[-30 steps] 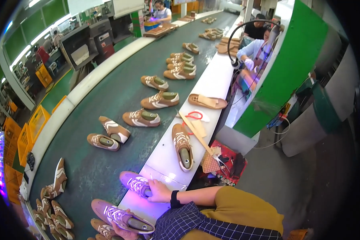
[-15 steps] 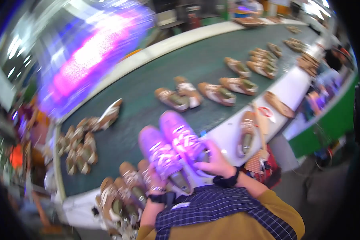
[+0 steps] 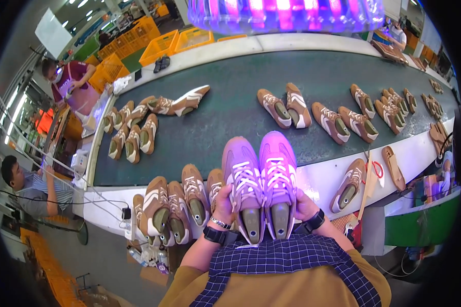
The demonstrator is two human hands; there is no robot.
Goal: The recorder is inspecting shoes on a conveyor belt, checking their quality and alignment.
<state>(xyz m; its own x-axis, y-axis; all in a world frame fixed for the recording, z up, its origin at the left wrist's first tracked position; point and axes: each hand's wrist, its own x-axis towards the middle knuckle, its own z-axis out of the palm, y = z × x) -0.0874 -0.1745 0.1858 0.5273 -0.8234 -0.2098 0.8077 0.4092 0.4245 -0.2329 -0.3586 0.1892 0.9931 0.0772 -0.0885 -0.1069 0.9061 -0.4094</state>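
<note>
My left hand (image 3: 223,206) grips the left shoe (image 3: 244,185) of a brown pair with white laces, and my right hand (image 3: 304,202) grips the right shoe (image 3: 278,179). Both shoes are held side by side, toes pointing away from me, tinted purple by the lamp above. They hover over the white ledge (image 3: 320,176) at the near edge of the dark green conveyor belt (image 3: 225,115). Both wrists wear dark bands.
Several brown shoes (image 3: 176,204) stand crowded on the ledge to my left. More pairs (image 3: 284,107) lie spread on the belt, with a cluster (image 3: 130,135) at its left end. A purple lamp (image 3: 287,13) hangs over the far side. Two people (image 3: 69,79) work at left.
My view has swung left from the right-hand stretch of the belt to the lamp. The pair has been lifted from the ledge and drawn together, centred in front of me.
</note>
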